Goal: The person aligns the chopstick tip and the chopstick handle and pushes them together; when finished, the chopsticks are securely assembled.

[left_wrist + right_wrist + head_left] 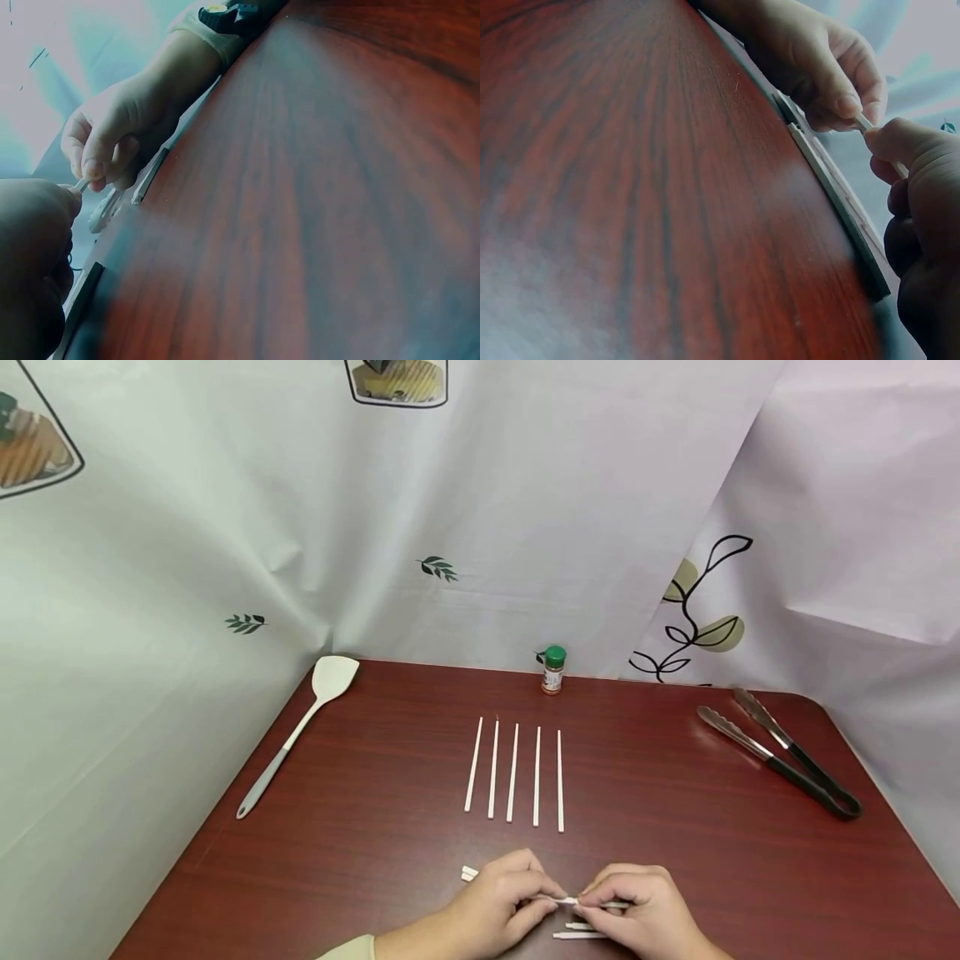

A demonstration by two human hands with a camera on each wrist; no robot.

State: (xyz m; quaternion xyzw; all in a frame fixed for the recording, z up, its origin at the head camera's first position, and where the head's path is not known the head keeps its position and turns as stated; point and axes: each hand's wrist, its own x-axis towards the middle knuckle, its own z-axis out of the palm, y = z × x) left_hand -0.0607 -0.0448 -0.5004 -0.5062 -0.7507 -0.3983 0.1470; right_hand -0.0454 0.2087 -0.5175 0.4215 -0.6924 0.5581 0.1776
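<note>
Head view: above the near edge of the worktop (382, 768), the left hand (495, 902) and right hand (637, 906) meet, each grip pinching a slim white stick (570, 901) between thumb and fingers; whether it is one piece or two ends butted together, I cannot tell. Loose white pieces (581, 936) lie beside the right hand, and pale ends (469, 874) show beside the left. Beyond, five white sticks (513, 772) stand in a row, apart from one another. A spatula (301, 727) lies far left, a green-capped jar (552, 672) stands at the back, and tongs (772, 760) lie spread at the right.

Left wrist view: the stick shows between both sets of fingertips, the nearer hand dark.

Right wrist view: the fingertips almost meet along the stick, with pale pieces lying on the worktop below
</note>
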